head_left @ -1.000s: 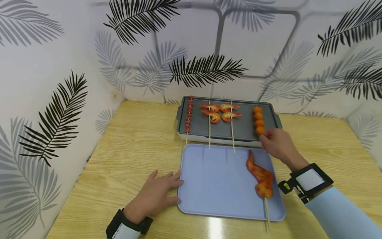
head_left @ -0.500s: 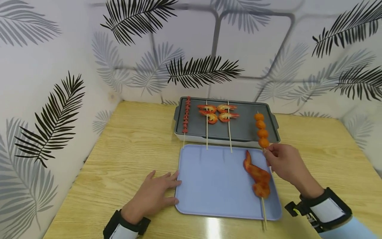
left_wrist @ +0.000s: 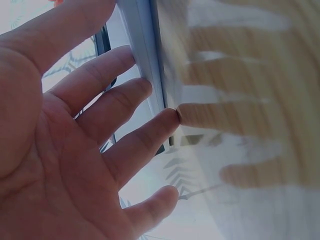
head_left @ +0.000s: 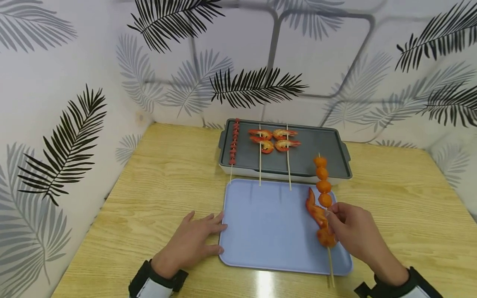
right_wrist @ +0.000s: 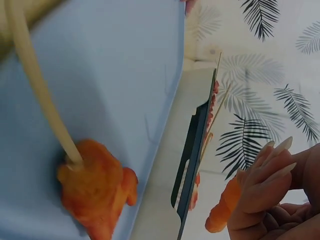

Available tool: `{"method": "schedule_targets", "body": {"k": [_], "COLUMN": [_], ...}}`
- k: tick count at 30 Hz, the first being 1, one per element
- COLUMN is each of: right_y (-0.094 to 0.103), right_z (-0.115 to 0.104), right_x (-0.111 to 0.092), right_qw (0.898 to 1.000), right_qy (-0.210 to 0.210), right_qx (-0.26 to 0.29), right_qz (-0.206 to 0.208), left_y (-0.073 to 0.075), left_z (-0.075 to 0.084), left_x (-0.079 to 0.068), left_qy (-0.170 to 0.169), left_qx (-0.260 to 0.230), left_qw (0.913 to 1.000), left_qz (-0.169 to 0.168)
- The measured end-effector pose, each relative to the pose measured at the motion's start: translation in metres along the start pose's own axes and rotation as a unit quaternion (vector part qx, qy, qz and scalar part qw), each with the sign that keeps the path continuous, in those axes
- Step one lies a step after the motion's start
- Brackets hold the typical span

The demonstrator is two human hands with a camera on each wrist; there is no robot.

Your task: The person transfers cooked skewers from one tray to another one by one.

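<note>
The ball skewer [head_left: 323, 186], with its four orange balls, is hanging over the far right part of the tray [head_left: 268, 223], its tip pointing beyond the tray's far edge. The right hand [head_left: 355, 231] is holding it above the tray's right side, the grip clamping thumb and fingers together on it just below the lowest ball. Under that hand, the chicken wing [head_left: 326, 238] is lying along the tray's right side, its lower end sticking out past the near edge. The left hand [head_left: 193, 238] is resting at the tray's left edge, fingers spreading apart and fingertips touching the rim. Just behind the tray, the grill [head_left: 313, 142] is carrying a red skewer [head_left: 233, 142] toward the tray's far left corner and two shrimp skewers [head_left: 262, 145] whose lower ends are reaching over the tray's far edge. The table [head_left: 179, 165] is supporting the tray from below.
</note>
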State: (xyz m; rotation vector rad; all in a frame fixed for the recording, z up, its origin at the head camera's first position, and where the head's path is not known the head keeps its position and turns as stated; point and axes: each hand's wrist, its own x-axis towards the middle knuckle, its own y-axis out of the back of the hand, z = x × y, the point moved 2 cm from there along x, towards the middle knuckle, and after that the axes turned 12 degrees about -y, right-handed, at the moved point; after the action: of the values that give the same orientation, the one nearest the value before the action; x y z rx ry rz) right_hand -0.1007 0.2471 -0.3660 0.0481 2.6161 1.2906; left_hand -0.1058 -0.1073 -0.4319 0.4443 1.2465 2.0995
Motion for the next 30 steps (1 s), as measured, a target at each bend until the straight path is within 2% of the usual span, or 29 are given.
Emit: {"method": "schedule_targets", "body": {"k": [10, 21, 27, 30], "right_y": [-0.025, -0.030, -0.043, -0.050], "right_z": [0.011, 0.010, 0.021, 0.024], "right_x": [-0.021, -0.036, -0.040, -0.041], "right_qw": [1.000, 0.998, 0.994, 0.995], "right_qy": [0.000, -0.056, -0.094, -0.092], "right_qx": [0.006, 0.022, 0.036, 0.026], "right_qz": [0.001, -0.022, -0.043, -0.041], "left_y": [0.001, 0.000, 0.002, 0.002], "left_z": [0.001, 0.002, 0.003, 0.003], "left_x": [-0.002, -0.001, -0.001, -0.001], "left_qy": [0.000, 0.000, -0.004, -0.005], "left_qx": [-0.011, -0.009, -0.007, -0.007], "left_qw": [0.9999, 0.9999, 0.9999, 0.9999], "left_qz": [0.002, 0.007, 0.008, 0.010]}}
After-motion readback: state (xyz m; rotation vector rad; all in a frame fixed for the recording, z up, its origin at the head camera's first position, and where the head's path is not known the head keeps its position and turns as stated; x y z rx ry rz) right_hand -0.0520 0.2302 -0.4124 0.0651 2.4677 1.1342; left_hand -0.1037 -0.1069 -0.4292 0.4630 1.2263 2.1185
